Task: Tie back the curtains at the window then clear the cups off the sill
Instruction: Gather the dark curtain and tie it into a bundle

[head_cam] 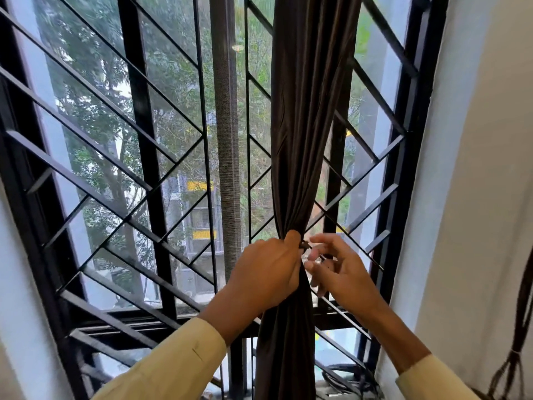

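A dark brown curtain [305,116] hangs gathered into a narrow bundle in front of the barred window. My left hand [268,272] is clenched around the bundle at its pinched waist. A small dark tie end [304,244] sticks out beside my left thumb. My right hand [340,269] is just right of the bundle with its fingers spread and curled, the fingertips close to the tie end. Whether they touch it I cannot tell. No cups show in this view.
A black window grille [138,157] with diagonal bars spans the view, and a mesh screen strip [226,140] runs down its middle. A white wall [473,168] stands at the right. Dark cords [519,342] hang at the far right; cables [352,376] lie below the window.
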